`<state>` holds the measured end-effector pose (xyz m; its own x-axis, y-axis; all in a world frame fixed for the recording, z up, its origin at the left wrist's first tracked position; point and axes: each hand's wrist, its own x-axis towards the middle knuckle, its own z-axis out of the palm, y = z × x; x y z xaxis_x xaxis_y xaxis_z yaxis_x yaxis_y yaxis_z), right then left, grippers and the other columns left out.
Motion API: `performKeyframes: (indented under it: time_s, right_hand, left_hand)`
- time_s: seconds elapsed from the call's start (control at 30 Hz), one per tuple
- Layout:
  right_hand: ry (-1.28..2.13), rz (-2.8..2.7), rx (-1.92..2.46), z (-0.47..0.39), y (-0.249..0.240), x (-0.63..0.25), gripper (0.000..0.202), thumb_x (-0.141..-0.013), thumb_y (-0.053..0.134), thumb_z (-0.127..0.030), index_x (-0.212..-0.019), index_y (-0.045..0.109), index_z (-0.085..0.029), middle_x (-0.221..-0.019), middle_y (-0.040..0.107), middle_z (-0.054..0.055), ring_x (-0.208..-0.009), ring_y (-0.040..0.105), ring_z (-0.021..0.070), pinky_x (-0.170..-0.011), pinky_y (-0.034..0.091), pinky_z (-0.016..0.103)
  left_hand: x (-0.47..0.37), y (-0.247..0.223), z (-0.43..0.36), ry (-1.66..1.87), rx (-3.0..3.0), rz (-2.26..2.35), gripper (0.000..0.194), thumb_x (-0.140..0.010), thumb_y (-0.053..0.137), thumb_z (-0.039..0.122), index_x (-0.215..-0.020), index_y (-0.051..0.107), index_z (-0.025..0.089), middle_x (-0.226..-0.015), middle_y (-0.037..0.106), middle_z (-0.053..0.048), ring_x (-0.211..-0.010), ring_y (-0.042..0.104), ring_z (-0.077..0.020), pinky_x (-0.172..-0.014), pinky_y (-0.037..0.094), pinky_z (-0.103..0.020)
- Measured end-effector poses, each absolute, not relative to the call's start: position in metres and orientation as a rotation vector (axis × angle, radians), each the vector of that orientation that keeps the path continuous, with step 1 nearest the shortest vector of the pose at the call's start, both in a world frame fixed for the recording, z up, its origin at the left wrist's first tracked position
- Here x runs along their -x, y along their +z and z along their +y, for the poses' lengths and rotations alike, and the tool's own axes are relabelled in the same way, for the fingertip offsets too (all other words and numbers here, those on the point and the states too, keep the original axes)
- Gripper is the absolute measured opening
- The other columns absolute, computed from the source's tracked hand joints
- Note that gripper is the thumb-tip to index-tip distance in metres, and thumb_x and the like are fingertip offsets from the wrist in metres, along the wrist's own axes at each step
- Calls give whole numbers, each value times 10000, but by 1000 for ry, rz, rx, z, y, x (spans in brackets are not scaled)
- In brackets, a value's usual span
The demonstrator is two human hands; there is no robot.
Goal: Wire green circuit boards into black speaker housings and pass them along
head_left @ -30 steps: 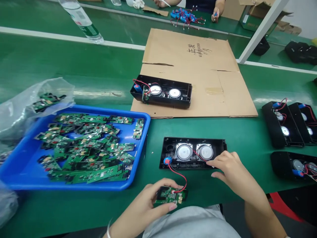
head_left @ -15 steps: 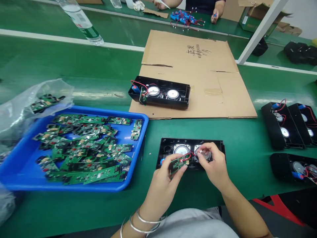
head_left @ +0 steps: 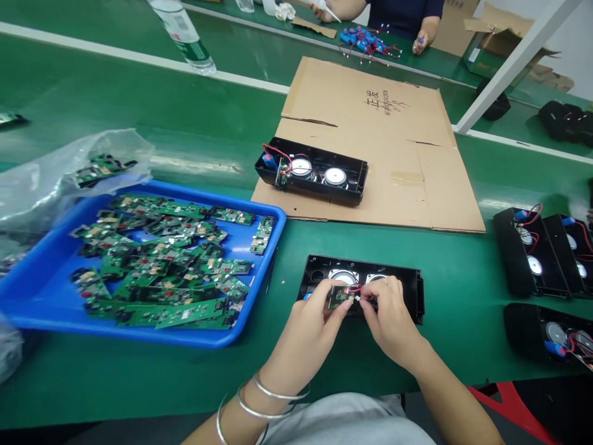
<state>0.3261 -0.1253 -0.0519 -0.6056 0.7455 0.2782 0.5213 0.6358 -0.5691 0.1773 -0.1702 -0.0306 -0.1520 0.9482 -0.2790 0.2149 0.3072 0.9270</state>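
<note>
My left hand pinches a small green circuit board by its edges, over a black speaker housing. Close beside it, my right hand is closed on a small white wire connector at the board's right edge. Red wires run along the top of the board. I cannot tell whether the connector is seated. Two round speakers sit in the housing, the left one partly covered by my left hand, the right one mostly hidden by my right.
A blue tray of circuit boards stands at left, beside a clear plastic bag. Another speaker housing rests on flattened cardboard. Several housings are at right. Across the table, a person handles blue batteries.
My right hand has moved left and slightly down, bringing the white connector to the board's edge. The board has turned flatter in my left hand. The whole view has shifted slightly.
</note>
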Motion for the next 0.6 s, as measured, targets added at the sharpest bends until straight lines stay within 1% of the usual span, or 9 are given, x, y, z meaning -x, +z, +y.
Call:
performKeyframes:
  time_s: [0.13, 0.23, 0.33, 0.4, 0.5, 0.6]
  right_hand:
    - [559, -2340, 1062, -127, -54, -325, 101, -841, 442, -89, -897, 478, -166, -787, 562, 53, -747, 454, 187, -660, 370, 316]
    - [566, -2333, 1166, -127, -56, -324, 95, -863, 460, -106, -899, 506, -181, -804, 599, 41, -777, 464, 194, -693, 336, 329]
    - [507, -2373, 1182, -127, -55, -325, 116, -879, 435, -94, -883, 519, -174, -830, 617, 45, -792, 466, 192, -731, 301, 349]
    - [486, -2388, 1159, -126, -54, -325, 117, -884, 438, -104, -854, 528, -171, -784, 613, 32, -767, 465, 177, -741, 282, 349]
    - [437, -2402, 1096, -125, -51, -325, 107, -878, 501, -150, -798, 560, -188, -702, 605, -9, -729, 443, 157, -727, 254, 334]
    - [347, -2411, 1053, -124, -49, -325, 107, -875, 530, -169, -794, 593, -198, -704, 619, -23, -724, 427, 151, -722, 237, 331]
  left_hand:
    - [-176, -29, -167, 978, -1021, 1525, 97, -774, 563, 249, -863, 595, 224, -743, 723, -3, -660, 694, -216, -571, 515, -276]
    - [-177, -33, -166, 1007, -1019, 1541, 101, -779, 561, 256, -868, 593, 223, -765, 724, -13, -673, 696, -220, -589, 518, -286]
    - [-177, -36, -167, 1011, -1108, 1610, 103, -785, 552, 251, -874, 593, 219, -744, 722, -25, -671, 693, -228, -587, 504, -282]
    - [-177, -36, -167, 977, -1193, 1651, 119, -800, 528, 251, -891, 594, 212, -712, 714, -28, -641, 684, -227, -558, 482, -274]
    - [-176, -33, -166, 896, -1278, 1656, 137, -826, 479, 240, -903, 586, 203, -676, 695, -19, -585, 657, -206, -534, 451, -263]
    - [-174, -31, -164, 844, -1302, 1637, 130, -830, 461, 219, -892, 573, 202, -645, 669, 1, -540, 619, -177, -518, 427, -249]
